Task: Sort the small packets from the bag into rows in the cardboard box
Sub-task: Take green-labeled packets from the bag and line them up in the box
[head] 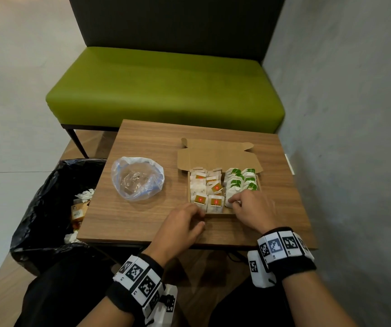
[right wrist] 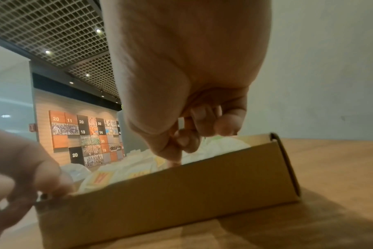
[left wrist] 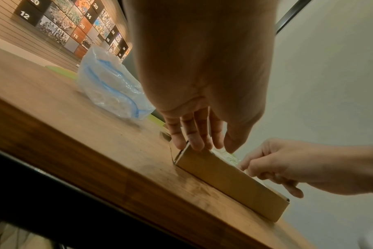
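Note:
The open cardboard box [head: 218,215] sits on the wooden table [head: 142,215]. It holds rows of small packets: red-labelled ones [head: 215,201] on the left, green-labelled ones [head: 236,182] on the right. My left hand [head: 200,217] touches the box's near-left corner with fairly straight fingers [left wrist: 192,141]. My right hand [head: 233,202] reaches into the near-right part of the box. Its fingers are curled, with thumb and index [right wrist: 176,156] pinching a white packet [head: 229,195]. The clear plastic bag [head: 137,180] lies crumpled left of the box.
A bin lined with a black sack [head: 48,208] stands off the table's left edge. A green bench [head: 166,90] sits beyond the table, and a grey wall [head: 343,138] runs close on the right. The box lid [head: 218,156] lies open toward the far side.

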Demonstrator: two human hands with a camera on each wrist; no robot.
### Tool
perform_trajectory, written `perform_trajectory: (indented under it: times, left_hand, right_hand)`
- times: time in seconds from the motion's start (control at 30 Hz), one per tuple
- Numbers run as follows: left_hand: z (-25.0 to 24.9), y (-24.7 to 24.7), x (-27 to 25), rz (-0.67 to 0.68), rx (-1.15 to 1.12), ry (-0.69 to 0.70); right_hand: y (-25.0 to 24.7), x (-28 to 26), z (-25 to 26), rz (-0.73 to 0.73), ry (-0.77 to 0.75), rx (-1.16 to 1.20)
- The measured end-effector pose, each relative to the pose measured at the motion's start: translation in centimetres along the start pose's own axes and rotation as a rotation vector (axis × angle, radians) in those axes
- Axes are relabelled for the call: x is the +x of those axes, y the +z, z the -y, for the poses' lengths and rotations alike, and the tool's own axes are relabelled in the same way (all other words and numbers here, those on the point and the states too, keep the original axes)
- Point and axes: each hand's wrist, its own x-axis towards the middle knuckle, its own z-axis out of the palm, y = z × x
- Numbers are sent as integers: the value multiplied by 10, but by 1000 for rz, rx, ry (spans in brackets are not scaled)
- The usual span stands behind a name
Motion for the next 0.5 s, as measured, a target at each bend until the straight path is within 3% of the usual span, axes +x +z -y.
perform_trajectory:
  times: [0.5]
  left_hand:
    - [-3,-4,0,13,-28,-18]
  right_hand:
    - [8,7,11,121,-8,-14]
